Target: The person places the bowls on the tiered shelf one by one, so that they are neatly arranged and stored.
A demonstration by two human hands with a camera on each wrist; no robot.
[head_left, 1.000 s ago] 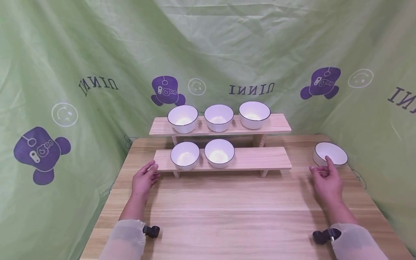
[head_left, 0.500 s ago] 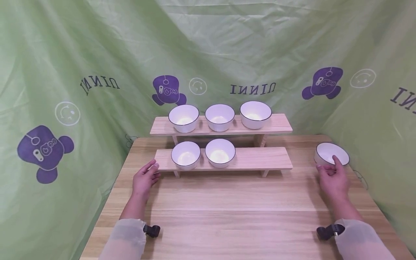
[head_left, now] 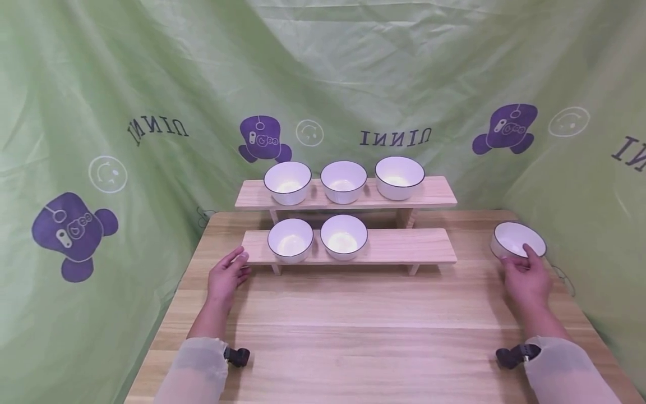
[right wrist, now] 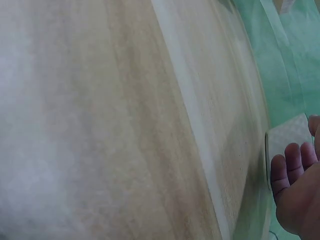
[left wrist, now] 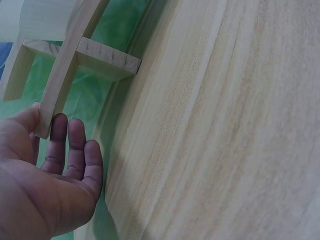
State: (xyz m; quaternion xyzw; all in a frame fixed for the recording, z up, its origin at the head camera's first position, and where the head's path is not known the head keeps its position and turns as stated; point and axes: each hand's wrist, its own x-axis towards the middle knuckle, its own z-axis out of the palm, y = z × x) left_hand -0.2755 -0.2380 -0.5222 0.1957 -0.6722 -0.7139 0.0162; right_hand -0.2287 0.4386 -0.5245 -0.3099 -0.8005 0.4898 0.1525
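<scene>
At the right of the head view stands a white bowl (head_left: 515, 238) with a dark rim. My right hand (head_left: 529, 285) holds its near edge, one finger reaching over the rim to the inside. In the right wrist view only part of that bowl (right wrist: 290, 132) shows behind the fingers (right wrist: 295, 159). My left hand (head_left: 222, 283) holds the left end of the lower wooden shelf (head_left: 404, 246). The left wrist view has the board's end (left wrist: 46, 122) between thumb and fingers.
Two white bowls (head_left: 290, 241) sit on the lower shelf, left and middle. Three more (head_left: 343, 182) stand in a row on the upper shelf (head_left: 439, 191). Both shelves rest on a wooden table (head_left: 353, 336). A green printed curtain (head_left: 323, 67) surrounds the table's back and sides.
My right hand has moved right and closed in on the bowl's near rim. The left hand has stayed at the shelf end. The whole head view has shifted slightly.
</scene>
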